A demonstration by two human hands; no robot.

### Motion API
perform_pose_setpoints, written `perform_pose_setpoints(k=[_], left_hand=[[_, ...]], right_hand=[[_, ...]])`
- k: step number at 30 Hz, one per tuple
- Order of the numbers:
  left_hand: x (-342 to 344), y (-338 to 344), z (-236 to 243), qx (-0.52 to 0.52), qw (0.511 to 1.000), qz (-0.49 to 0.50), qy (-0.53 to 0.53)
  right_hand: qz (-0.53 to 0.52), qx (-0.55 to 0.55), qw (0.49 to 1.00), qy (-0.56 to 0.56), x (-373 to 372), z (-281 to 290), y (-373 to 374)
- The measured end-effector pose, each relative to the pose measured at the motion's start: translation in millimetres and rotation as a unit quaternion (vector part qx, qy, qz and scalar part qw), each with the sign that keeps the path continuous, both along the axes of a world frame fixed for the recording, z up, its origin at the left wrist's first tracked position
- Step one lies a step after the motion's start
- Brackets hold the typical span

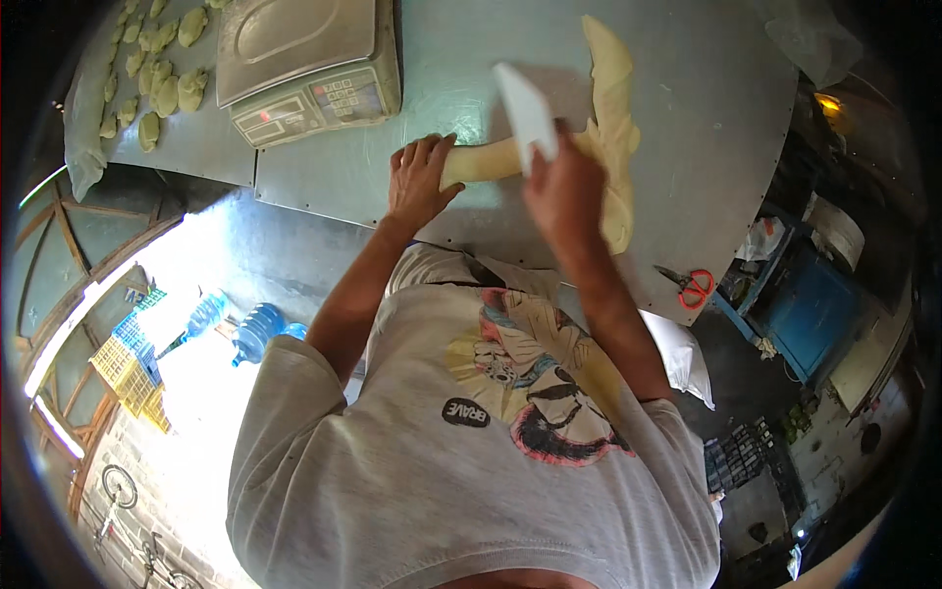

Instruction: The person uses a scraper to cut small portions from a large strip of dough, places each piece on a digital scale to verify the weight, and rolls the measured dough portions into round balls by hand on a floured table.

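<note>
A pale yellow roll of dough (488,162) lies across the metal table and meets a longer, thicker piece of dough (614,118) that runs from far to near on the right. My left hand (420,180) is curled over the roll's left end, fingers on the far side and thumb on the near side. In my right hand (567,191), smeared by motion, is a white flat dough scraper (527,110). It is tilted above the roll, close to where the two pieces join. Whether its edge touches the dough I cannot tell.
A digital scale (309,69) with a metal pan stands at the far left. Beyond it, several small dough pieces (162,88) rest on a plastic sheet (86,147). Red-handled scissors (693,287) lie at the table's near right edge. A blue cabinet (807,309) stands off to the right.
</note>
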State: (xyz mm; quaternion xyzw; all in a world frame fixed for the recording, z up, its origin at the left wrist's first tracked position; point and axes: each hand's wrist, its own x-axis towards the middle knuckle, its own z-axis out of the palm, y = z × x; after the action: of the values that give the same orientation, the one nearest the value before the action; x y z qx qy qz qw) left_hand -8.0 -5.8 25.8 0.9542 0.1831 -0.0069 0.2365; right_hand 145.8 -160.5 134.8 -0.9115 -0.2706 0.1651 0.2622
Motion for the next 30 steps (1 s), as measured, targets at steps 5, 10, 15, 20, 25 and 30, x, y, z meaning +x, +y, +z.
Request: perform_pose_setpoints(k=[5, 10, 15, 20, 25, 30], left_hand=[[-13.1, 16.3, -31.2, -0.071, 0.996, 0.009, -0.058], [30.5, 84.5, 28.9, -0.253, 0.963, 0.087, -0.042], [49.3, 245.5, 99.5, -0.04, 0.975, 0.158, -0.149], [85.9, 188.1, 61.3, 0.168, 0.97, 0.071, -0.161], [44.1, 9.2, -34.6, -0.207, 0.966, -0.142, -0.067], [21.3, 18.4, -47.8, -0.255, 0.964, 0.024, -0.074]], right_hand=[[0.033, -0.028, 0.999, 0.01, -53.2, -95.0, 48.6], [-0.105, 0.27, 0.944, 0.155, -18.8, -147.5, 22.1], [-0.256, 0.4, 0.811, 0.343, -67.0, -86.2, -18.7], [-0.336, 0.371, 0.826, 0.258, -80.9, -76.1, -68.6], [-0.18, 0.125, 0.976, 0.015, -65.6, -55.3, -31.4], [-0.128, -0.031, 0.99, -0.041, -69.4, -77.2, 40.4]])
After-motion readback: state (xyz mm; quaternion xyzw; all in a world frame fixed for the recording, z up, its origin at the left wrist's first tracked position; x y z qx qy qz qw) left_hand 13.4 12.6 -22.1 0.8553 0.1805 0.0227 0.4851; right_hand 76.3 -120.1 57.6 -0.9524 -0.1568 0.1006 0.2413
